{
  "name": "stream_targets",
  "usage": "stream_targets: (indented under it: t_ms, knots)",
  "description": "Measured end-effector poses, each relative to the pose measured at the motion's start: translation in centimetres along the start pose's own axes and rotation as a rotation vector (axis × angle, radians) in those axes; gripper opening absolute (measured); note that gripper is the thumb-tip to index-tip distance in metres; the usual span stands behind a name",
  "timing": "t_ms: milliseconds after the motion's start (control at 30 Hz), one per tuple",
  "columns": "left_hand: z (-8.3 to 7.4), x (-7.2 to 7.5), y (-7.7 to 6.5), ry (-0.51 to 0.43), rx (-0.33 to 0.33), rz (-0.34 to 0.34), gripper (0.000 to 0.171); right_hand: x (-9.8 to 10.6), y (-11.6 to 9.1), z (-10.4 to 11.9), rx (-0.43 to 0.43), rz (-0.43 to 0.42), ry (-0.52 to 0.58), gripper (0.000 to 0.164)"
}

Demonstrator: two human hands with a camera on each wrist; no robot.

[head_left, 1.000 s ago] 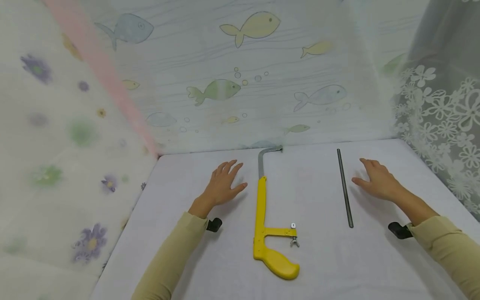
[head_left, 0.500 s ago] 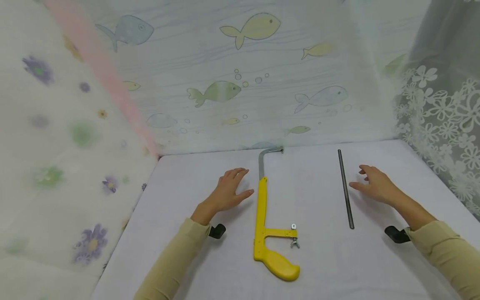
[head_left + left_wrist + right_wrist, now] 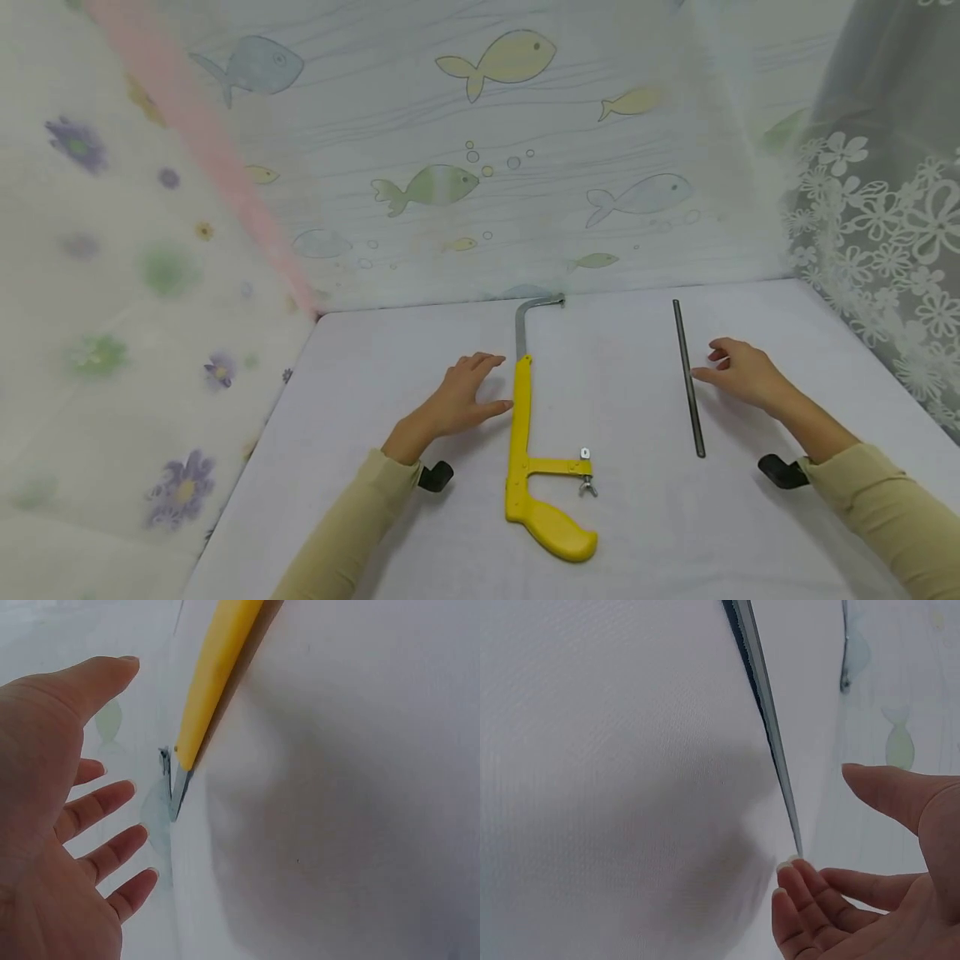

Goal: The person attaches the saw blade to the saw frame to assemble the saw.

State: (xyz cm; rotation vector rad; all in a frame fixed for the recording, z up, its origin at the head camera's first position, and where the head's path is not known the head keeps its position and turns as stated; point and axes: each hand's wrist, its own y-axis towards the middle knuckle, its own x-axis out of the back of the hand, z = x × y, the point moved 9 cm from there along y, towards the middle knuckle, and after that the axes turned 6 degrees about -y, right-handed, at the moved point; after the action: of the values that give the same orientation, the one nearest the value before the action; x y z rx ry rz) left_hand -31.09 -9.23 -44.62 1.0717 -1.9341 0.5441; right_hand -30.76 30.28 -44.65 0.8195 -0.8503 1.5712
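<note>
A yellow hacksaw frame (image 3: 520,433) lies on the white table, its handle toward me and its bent metal arm at the far end. No blade is fitted in it. Just left of the frame hovers my left hand (image 3: 453,400), fingers apart and thumb tip right at the yellow bar (image 3: 214,682). Off to the right lies a separate grey hacksaw blade (image 3: 682,337); fine teeth show along its edge in the right wrist view. My right hand (image 3: 742,377) is beside this blade, fingers loosely bent and thumb tip overlapping its edge in the head view. Both hands hold nothing.
A wing nut (image 3: 588,487) sits on the frame's short cross arm. White cloth covers the table (image 3: 615,375). A fish-print curtain (image 3: 525,167) hangs at the back, with a flower-print sheet (image 3: 112,333) at left and lace (image 3: 892,217) at right.
My left hand has moved right and nearer me, toward the frame. The right hand has moved left toward the blade, its fingers bending more. Frame and blade lie as before.
</note>
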Motion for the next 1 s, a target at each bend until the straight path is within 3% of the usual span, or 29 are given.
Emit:
stream_targets:
  t_ms: [467, 1000]
  knots:
    - [-1.2, -1.7, -0.5, -0.049, -0.021, 0.069, 0.069, -0.4, 0.0, -0.3, -0.046, 0.008, 0.009, 0.058]
    - [-3.3, -3.6, -0.7, -0.023, -0.069, 0.131, 0.060, -0.9, 0.1, -0.5, -0.091, 0.039, 0.003, 0.045]
